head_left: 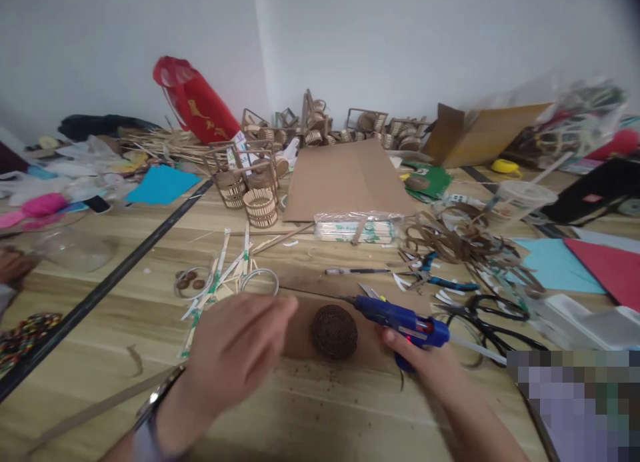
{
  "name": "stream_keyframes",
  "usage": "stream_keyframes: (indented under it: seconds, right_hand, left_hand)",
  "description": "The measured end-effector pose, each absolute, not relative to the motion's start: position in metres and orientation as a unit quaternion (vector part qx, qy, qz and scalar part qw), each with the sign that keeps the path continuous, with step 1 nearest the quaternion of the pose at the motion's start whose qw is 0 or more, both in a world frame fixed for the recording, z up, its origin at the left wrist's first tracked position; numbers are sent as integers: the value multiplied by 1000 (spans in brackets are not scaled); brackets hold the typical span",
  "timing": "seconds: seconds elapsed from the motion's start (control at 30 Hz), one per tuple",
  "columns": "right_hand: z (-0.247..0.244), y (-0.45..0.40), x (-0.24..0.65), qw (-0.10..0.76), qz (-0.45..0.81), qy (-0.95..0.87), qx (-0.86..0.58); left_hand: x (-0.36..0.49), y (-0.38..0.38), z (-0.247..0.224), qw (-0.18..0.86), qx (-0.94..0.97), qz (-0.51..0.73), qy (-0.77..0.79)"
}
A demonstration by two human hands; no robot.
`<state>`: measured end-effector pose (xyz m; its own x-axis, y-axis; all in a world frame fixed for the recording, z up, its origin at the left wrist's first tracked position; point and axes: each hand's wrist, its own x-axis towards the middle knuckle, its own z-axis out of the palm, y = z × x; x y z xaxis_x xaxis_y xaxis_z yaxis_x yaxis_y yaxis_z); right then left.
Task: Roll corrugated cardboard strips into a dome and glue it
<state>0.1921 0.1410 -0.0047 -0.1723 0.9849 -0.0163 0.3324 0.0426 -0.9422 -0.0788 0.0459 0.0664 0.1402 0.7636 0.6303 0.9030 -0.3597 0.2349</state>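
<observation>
My right hand grips a blue hot glue gun, its nozzle pointing left and a glue stick trailing from its back. Just below the nozzle, a dark brown coiled disc lies on a piece of brown cardboard. To the left of the disc, my left hand is raised with its fingers closed together. Whatever those fingers may hold is hidden or too small to make out. A thin dark line runs across the cardboard between the hand and the nozzle.
Black scissors and blue-handled pliers lie at right, near tangled brown strips. Small woven baskets stand behind my left hand. Wrapped sticks lie before a cardboard sheet. Another person's hand shows at far left.
</observation>
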Motion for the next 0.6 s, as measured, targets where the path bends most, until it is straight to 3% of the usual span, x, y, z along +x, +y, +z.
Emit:
stream_keyframes:
  seconds: [0.1, 0.23, 0.6]
  right_hand:
    - [-6, 142, 194, 364, 435, -627, -534]
    - [-9, 143, 195, 367, 431, -625, -538]
    - [-11, 141, 196, 355, 421, -610, -570]
  left_hand:
    - [-123, 66, 41, 78, -627, -235, -739]
    - [-196, 65, 12, 66, -511, -165, -841]
    - [-268, 66, 4, 30, -427, -149, -891]
